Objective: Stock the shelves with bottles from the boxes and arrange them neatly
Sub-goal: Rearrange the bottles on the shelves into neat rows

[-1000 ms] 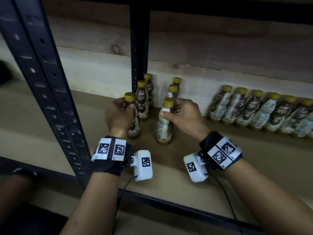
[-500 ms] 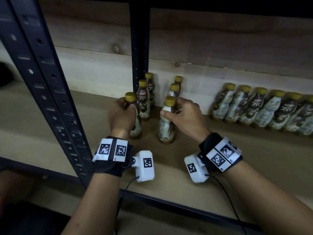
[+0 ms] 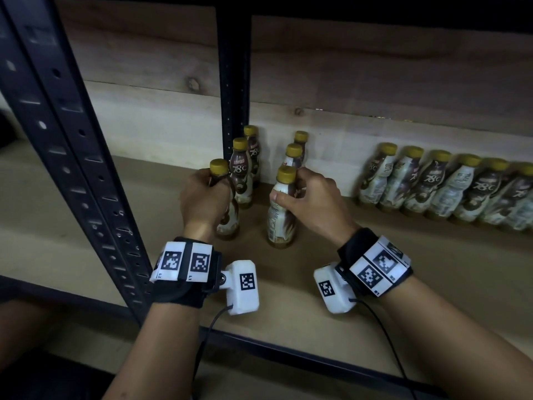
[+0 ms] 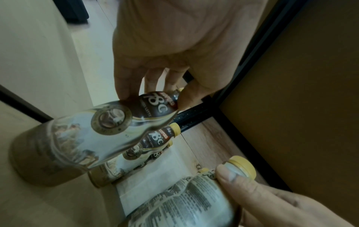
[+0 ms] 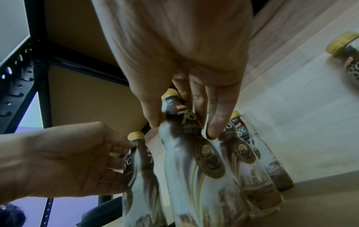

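Observation:
Two short rows of yellow-capped coffee bottles stand on the brown shelf board (image 3: 346, 298) beside the black back post. My left hand (image 3: 206, 197) grips the front bottle of the left row (image 3: 227, 226) by its upper body; that bottle (image 4: 101, 130) fills the left wrist view. My right hand (image 3: 305, 197) grips the front bottle of the right row (image 3: 281, 220) just under its cap, thumb on the near side; in the right wrist view this bottle (image 5: 186, 145) sits between thumb and fingers. Both bottles stand upright on the board.
A long row of the same bottles (image 3: 450, 192) lines the wooden back wall at right. A perforated black upright (image 3: 66, 157) crosses the left foreground and a black post (image 3: 233, 82) stands behind the left row. The shelf's black front rail (image 3: 288, 350) runs below my wrists.
Both hands keep their grips on the two front bottles. The bottles and hands sit at almost the same spots; only the view has shifted slightly.

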Available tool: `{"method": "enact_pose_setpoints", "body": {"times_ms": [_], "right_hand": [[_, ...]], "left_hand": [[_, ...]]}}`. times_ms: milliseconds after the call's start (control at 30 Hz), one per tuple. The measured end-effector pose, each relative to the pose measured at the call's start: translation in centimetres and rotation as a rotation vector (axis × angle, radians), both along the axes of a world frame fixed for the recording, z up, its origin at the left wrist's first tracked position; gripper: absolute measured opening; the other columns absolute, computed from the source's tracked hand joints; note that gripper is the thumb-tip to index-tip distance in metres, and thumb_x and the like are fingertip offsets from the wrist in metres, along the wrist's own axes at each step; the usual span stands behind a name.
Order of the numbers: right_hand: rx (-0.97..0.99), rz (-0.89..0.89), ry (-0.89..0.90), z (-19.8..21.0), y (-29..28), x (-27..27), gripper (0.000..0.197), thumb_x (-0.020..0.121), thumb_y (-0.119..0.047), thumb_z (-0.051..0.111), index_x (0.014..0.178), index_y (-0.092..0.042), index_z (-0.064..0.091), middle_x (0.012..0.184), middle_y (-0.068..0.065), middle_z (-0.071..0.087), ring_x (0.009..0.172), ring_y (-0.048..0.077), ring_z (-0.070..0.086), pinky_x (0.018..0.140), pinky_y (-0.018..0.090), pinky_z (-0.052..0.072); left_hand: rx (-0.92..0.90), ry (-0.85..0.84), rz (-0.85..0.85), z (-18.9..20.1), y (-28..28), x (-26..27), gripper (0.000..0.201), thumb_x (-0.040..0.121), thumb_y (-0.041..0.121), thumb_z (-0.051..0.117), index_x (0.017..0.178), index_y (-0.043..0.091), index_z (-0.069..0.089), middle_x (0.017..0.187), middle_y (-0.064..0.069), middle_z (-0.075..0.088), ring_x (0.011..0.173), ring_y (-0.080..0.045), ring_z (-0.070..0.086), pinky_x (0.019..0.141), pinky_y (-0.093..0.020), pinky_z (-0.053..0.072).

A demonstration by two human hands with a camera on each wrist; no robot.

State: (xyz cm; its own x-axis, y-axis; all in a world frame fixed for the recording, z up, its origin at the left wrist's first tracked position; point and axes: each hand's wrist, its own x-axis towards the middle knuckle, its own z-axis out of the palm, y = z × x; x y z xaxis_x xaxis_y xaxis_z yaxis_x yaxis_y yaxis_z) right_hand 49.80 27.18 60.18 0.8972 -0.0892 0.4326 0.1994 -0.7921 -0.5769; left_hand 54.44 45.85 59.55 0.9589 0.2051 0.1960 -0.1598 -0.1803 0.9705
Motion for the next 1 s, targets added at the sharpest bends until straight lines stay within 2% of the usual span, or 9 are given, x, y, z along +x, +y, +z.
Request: {"method": "enact_pose_setpoints", "body": {"times_ms": [100, 200, 300, 467, 567, 667, 767, 900, 1000], "right_hand": [[-0.021, 0.04, 0.035, 0.3, -0.2, -0.1, 0.034, 0.082, -0.051, 0.071, 0.099, -0.023, 0.06, 0.089, -0.01, 0.067, 0.081, 0.006, 0.062, 0.065, 0.026, 0.046], [0.0, 0.058, 0.043, 0.9, -0.5, -0.2, 0.047, 0.078, -0.063, 0.067, 0.107, -0.027, 0.059, 0.097, -0.013, 0.067, 0.088, 0.005, 0.062, 0.072, 0.027, 0.049], [0.063, 0.042, 0.033, 2.5, -1.6, -0.3, 0.06, 0.071, -0.075, 0.062, 0.112, -0.032, 0.059, 0.101, -0.018, 0.066, 0.092, -0.002, 0.062, 0.074, 0.021, 0.05], [0.094, -0.071, -0.036, 6.1, -6.1, 0.0, 0.046, 0.08, -0.06, 0.069, 0.11, -0.026, 0.063, 0.1, -0.012, 0.068, 0.091, 0.002, 0.064, 0.071, 0.022, 0.049], [0.057, -0.187, -0.046, 7.4, -9.9, 0.5, 0.041, 0.084, -0.051, 0.07, 0.111, -0.021, 0.065, 0.101, -0.006, 0.069, 0.09, 0.006, 0.064, 0.069, 0.02, 0.047], [0.015, -0.336, -0.021, 7.8, -13.9, 0.9, 0.038, 0.086, -0.043, 0.07, 0.113, -0.016, 0.067, 0.108, 0.001, 0.068, 0.1, 0.017, 0.063, 0.082, 0.027, 0.048], [-0.019, -0.454, 0.022, 7.3, -17.7, 1.2, 0.035, 0.088, -0.035, 0.065, 0.116, -0.013, 0.065, 0.117, 0.008, 0.064, 0.107, 0.024, 0.06, 0.083, 0.025, 0.042], [-0.028, -0.569, 0.196, 5.8, -21.6, 1.8, 0.035, 0.091, -0.022, 0.06, 0.123, -0.009, 0.056, 0.114, 0.013, 0.062, 0.101, 0.029, 0.06, 0.079, 0.031, 0.047], [0.123, -0.573, 0.223, 5.2, -22.7, 2.4, 0.05, 0.09, -0.013, 0.06, 0.138, -0.009, 0.044, 0.112, 0.012, 0.058, 0.098, 0.024, 0.056, 0.087, 0.035, 0.047]], "left_hand": [[-0.029, 0.007, -0.014, 0.3, -0.1, -0.1, 0.026, 0.063, 0.036, 0.06, 0.088, 0.033, 0.065, 0.092, 0.002, 0.071, 0.092, -0.024, 0.067, 0.089, -0.047, 0.054], [-0.005, -0.028, 0.0, 0.7, -0.4, 0.2, 0.041, 0.071, 0.031, 0.068, 0.11, 0.023, 0.06, 0.09, 0.004, 0.068, 0.09, -0.024, 0.066, 0.087, -0.045, 0.054], [0.087, -0.161, 0.053, 2.3, -1.0, 0.3, 0.045, 0.08, 0.03, 0.068, 0.122, 0.02, 0.056, 0.079, 0.015, 0.06, 0.082, -0.018, 0.063, 0.075, -0.031, 0.049], [0.226, -0.399, -0.016, 6.6, -4.8, 0.6, 0.027, 0.084, 0.027, 0.063, 0.111, 0.023, 0.066, 0.11, 0.001, 0.069, 0.098, -0.017, 0.063, 0.083, -0.022, 0.048], [0.197, -0.47, -0.224, 8.5, -9.3, 0.8, 0.02, 0.082, 0.026, 0.064, 0.1, 0.022, 0.07, 0.105, 0.001, 0.071, 0.099, -0.018, 0.065, 0.089, -0.028, 0.051], [0.152, -0.451, -0.409, 9.2, -14.6, 0.4, 0.013, 0.075, 0.026, 0.062, 0.087, 0.026, 0.068, 0.094, 0.002, 0.072, 0.093, -0.018, 0.066, 0.086, -0.037, 0.054], [0.151, -0.404, -0.543, 8.1, -19.2, 1.0, 0.013, 0.073, 0.024, 0.064, 0.085, 0.024, 0.068, 0.092, 0.005, 0.072, 0.088, -0.012, 0.067, 0.085, -0.033, 0.054], [0.221, -0.232, -0.607, 5.3, -24.3, 3.1, 0.026, 0.08, 0.029, 0.07, 0.103, 0.018, 0.067, 0.102, -0.004, 0.072, 0.097, -0.019, 0.067, 0.084, -0.024, 0.051], [0.31, -0.102, -0.607, 3.3, -27.2, 4.5, 0.041, 0.086, 0.025, 0.064, 0.123, 0.01, 0.056, 0.125, -0.014, 0.061, 0.116, -0.033, 0.058, 0.096, -0.035, 0.048]]}}
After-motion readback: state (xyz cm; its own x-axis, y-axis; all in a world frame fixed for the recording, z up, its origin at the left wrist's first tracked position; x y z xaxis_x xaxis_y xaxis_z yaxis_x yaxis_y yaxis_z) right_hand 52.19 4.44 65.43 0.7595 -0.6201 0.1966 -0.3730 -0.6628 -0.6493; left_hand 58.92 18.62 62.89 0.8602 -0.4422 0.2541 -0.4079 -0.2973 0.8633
